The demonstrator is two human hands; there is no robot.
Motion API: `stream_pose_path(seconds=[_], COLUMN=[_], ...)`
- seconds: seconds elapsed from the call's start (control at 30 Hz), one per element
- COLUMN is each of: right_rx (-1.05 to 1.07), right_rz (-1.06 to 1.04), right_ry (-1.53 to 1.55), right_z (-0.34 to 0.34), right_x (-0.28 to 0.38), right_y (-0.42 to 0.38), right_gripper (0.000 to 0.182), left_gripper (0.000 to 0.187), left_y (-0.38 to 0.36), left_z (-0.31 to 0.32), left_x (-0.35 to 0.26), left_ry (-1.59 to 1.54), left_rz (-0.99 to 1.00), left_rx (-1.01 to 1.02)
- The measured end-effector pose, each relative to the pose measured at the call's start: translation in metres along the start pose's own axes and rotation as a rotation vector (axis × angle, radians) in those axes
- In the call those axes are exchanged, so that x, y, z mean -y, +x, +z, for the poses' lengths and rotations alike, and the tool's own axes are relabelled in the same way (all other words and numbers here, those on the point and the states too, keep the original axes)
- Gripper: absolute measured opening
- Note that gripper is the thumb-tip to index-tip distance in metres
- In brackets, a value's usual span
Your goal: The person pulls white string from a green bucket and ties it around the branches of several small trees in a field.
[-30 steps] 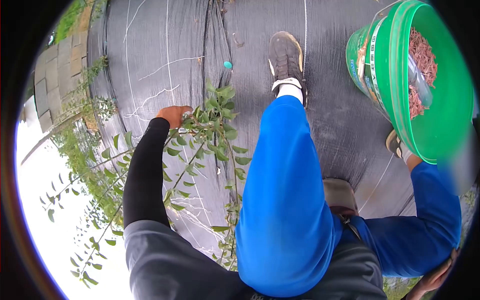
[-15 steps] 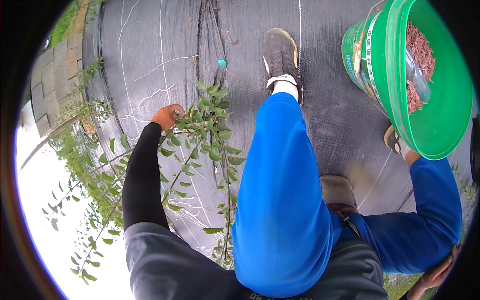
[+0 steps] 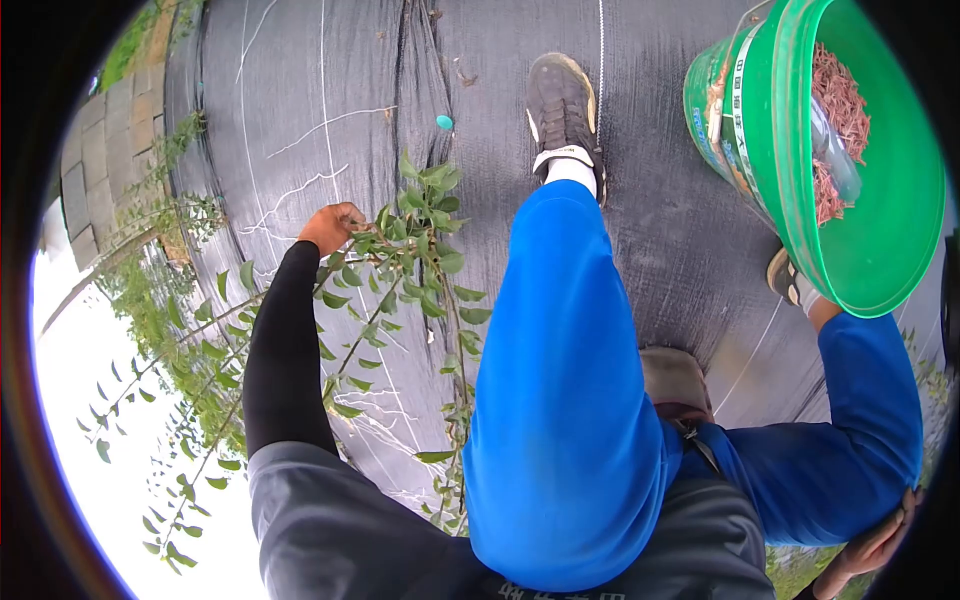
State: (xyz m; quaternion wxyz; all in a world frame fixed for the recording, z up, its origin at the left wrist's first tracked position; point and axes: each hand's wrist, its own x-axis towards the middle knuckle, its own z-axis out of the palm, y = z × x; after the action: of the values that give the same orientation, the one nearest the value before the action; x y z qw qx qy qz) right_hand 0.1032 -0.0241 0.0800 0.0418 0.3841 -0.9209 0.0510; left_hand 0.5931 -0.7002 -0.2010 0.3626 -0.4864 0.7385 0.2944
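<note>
My left hand (image 3: 333, 228), at the end of a black sleeve, has its fingers closed in a pinch at the tip of a leafy green branch (image 3: 405, 235). What exactly lies between the fingertips is too small to make out, though the branch's stem meets them. Low on the right, my right hand (image 3: 880, 545) rests against the blue trouser leg (image 3: 850, 440), its fingers lying stretched along the cloth. A green bucket (image 3: 790, 150) tilts toward me at the upper right. Inside are many thin pinkish-brown strips (image 3: 840, 100) and a clear plastic bottle-like piece (image 3: 838, 165).
Black woven ground sheet (image 3: 480, 200) with white lines covers the ground. One dark shoe (image 3: 562, 115) stands ahead, another beneath the bucket. A small teal disc (image 3: 444, 122) and pale roots (image 3: 310, 190) lie on the sheet. Paving blocks (image 3: 100, 160) border it at left.
My left hand has shifted very slightly left, and the leaves beside it have swayed a little. The right hand and bucket look unchanged.
</note>
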Motion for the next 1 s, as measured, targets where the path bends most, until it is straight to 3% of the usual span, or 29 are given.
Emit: stream_pose_path(seconds=[0.43,0.53,0.67,0.73,0.77,0.83,0.87,0.93,1.0], right_rx=[-0.015,-0.003,-0.013,-0.073,-0.074,-0.121,-0.131,-0.132,-0.161], right_rz=[0.022,0.013,0.02,0.07,0.063,0.024,0.014,-0.068,-0.103], right_ry=[-0.01,0.002,0.018,0.078,0.083,0.09,0.099,0.12,0.123], right_z=[0.001,0.002,0.003,0.007,0.009,0.012,0.013,0.013,0.016], right_x=[0.001,0.005,0.004,0.008,0.011,0.018,0.021,0.028,0.037], right_y=[-0.003,-0.001,-0.001,0.0,0.001,0.006,0.009,0.013,0.016], right_gripper=[0.039,0.039,0.038,0.037,0.037,0.034,0.034,0.031,0.028], left_gripper=[0.011,0.009,0.009,0.011,0.011,0.011,0.011,0.01,0.013], left_y=[0.007,0.008,0.006,0.007,0.008,0.005,-0.003,-0.028,-0.066], left_z=[0.002,-0.015,-0.045,-0.053,-0.057,-0.062,-0.064,-0.062,-0.048], left_x=[0.01,-0.008,-0.038,-0.048,-0.052,-0.063,-0.071,-0.099,-0.123], left_ry=[-0.169,-0.228,-0.439,-0.906,-0.91,-1.484,-1.489,-1.87,-2.038], left_rz=[0.001,0.117,0.01,-0.043,-0.048,0.237,0.241,0.63,0.858], left_rx=[0.016,-0.059,-0.102,-0.249,-0.256,-0.183,-0.201,-0.123,-0.047])
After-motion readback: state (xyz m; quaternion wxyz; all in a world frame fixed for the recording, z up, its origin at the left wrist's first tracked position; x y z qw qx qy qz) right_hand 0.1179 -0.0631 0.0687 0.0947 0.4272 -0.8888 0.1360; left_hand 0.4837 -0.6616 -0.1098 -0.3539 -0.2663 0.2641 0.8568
